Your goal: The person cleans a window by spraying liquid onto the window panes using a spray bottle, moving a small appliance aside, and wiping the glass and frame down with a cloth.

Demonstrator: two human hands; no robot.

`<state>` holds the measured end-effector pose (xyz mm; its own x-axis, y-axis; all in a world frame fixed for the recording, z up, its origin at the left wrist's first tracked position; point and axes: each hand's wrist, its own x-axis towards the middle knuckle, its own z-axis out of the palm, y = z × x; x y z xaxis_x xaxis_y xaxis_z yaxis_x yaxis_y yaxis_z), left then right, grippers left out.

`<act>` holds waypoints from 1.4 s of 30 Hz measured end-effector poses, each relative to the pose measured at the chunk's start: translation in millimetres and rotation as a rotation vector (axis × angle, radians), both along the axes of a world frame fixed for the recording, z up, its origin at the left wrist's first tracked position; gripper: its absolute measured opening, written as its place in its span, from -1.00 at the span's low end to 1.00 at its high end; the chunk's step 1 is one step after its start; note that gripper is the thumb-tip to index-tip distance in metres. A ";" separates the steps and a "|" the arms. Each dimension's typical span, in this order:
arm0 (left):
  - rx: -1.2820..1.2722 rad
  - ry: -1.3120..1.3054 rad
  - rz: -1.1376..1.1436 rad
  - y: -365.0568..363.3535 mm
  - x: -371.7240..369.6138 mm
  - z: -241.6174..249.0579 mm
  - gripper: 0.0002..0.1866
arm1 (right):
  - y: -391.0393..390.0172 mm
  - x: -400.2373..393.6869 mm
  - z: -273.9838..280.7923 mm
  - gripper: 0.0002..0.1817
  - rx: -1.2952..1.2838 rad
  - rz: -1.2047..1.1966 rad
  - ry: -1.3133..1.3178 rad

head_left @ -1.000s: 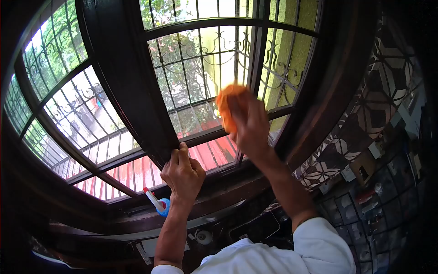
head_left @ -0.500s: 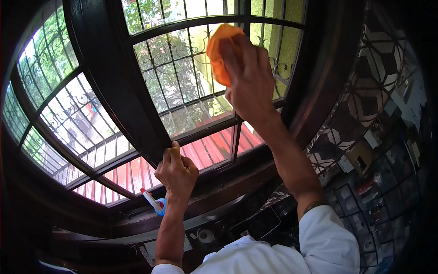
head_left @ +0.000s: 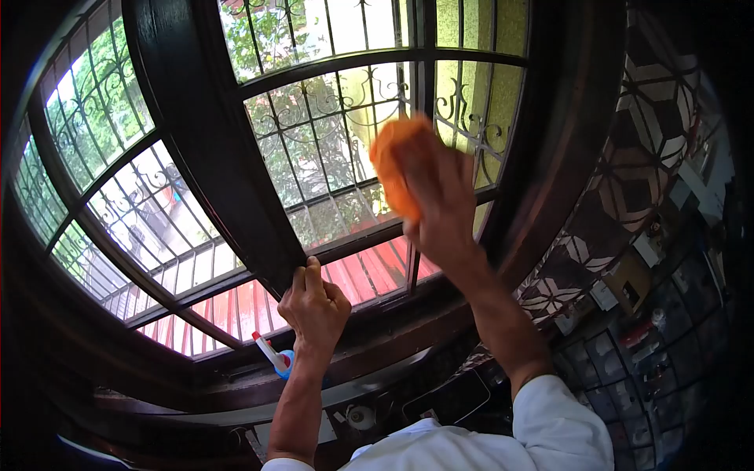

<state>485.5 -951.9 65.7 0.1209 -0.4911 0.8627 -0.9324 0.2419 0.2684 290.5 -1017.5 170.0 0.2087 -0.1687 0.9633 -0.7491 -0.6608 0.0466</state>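
Observation:
An orange cloth (head_left: 393, 169) is bunched in my right hand (head_left: 446, 206), fingers closed over it. The cloth is at the lower right of a middle window pane (head_left: 310, 149), near the bar between two panes; motion blurs the hand and cloth. My left hand (head_left: 316, 304) is curled against the lower end of the dark window frame (head_left: 206, 133), its thumb and fingers gripping the edge. Just left of that wrist, a spray bottle (head_left: 273, 353) with a white and red nozzle and a blue body stands on the sill, partly hidden by my forearm.
Metal grilles and greenery show behind the glass. A geometric-patterned curtain or panel (head_left: 613, 188) hangs to the right. Below it are a gridded dark surface (head_left: 613, 377) and several small items. A dark flat object with a pale rim (head_left: 448, 396) lies below the sill (head_left: 393, 345).
My right hand has swept the orange cloth downward across the window. My left hand keeps its grip on the frame. The whole view has shifted slightly.

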 end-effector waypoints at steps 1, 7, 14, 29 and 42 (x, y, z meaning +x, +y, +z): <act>0.011 0.010 0.004 -0.1 -0.4 0.5 -0.66 | -3.7 5.2 24.6 -0.19 -0.055 -0.014 -0.008; 0.015 0.023 -0.003 1.5 -0.5 0.3 -0.64 | -27.5 15.9 36.0 -0.08 -0.087 -0.076 0.058; 0.016 0.031 0.020 -0.3 -2.3 0.1 -0.64 | -5.6 -1.8 -103.3 -0.20 0.159 0.029 0.187; 0.019 0.047 0.035 -0.3 -2.5 -1.0 -0.61 | -20.0 32.7 -2.4 -0.15 0.002 0.067 0.137; 0.008 0.035 0.045 0.1 -5.1 -4.4 -0.62 | 1.1 52.2 36.5 -0.23 -0.126 0.284 0.112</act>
